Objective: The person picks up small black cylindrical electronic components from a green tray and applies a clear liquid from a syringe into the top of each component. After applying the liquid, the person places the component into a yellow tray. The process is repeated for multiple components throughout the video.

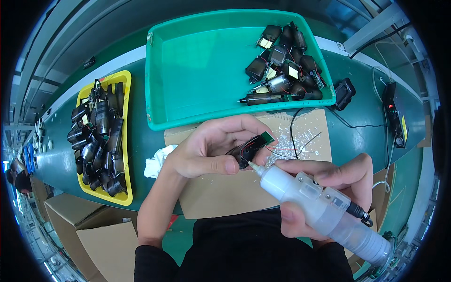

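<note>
Gripping the white glue gun in my right hand, I'm touching its nozzle to the small motor my left hand is pinching steady at frame centre.

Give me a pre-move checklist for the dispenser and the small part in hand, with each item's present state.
1. Left hand grips the small black part with green circuit board and red wires: ok.
2. Right hand holds the translucent white dispenser: ok.
3. Nozzle tip at the part: ok.
4. Tip actually touching: cannot tell.
5. Brown cardboard sheet under the work: ok.
6. Green plastic tray has room: ok.
</note>
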Demonstrator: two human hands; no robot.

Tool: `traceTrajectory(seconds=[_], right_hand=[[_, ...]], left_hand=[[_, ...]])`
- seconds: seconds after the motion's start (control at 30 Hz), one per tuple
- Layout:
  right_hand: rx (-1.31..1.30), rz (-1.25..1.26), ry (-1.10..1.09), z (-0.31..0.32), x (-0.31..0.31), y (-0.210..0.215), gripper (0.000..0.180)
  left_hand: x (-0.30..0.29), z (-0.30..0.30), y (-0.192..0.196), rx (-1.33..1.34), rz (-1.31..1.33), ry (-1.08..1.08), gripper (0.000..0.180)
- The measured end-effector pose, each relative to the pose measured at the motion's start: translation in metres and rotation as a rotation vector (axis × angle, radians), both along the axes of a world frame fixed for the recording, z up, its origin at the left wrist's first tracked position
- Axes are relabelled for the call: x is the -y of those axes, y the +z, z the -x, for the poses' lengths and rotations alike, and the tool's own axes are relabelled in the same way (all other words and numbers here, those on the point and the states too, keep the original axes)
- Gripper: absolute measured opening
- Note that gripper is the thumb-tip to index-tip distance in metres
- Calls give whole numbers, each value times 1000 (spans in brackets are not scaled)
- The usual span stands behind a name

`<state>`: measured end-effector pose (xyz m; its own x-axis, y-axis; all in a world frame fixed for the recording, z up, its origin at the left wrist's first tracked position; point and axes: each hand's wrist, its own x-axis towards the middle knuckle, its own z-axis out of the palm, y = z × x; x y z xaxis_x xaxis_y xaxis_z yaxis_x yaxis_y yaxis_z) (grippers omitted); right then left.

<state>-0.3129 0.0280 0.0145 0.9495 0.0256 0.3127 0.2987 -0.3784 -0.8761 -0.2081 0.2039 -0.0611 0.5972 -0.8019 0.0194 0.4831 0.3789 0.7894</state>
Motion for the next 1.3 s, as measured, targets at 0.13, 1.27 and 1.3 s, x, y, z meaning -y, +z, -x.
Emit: traceTrajectory(seconds=[0.13,1.27,1.3], right_hand=[[2,10,0,1,-1,-2,60],[-16,73,17,5,3,5,60],[-20,73,16,5,3,5,60]], left_hand=[[-1,0,-1,6,-4,-3,71],[-4,-2,-4,56,24,-67,69],[-4,-2,-4,58,30,-70,69]])
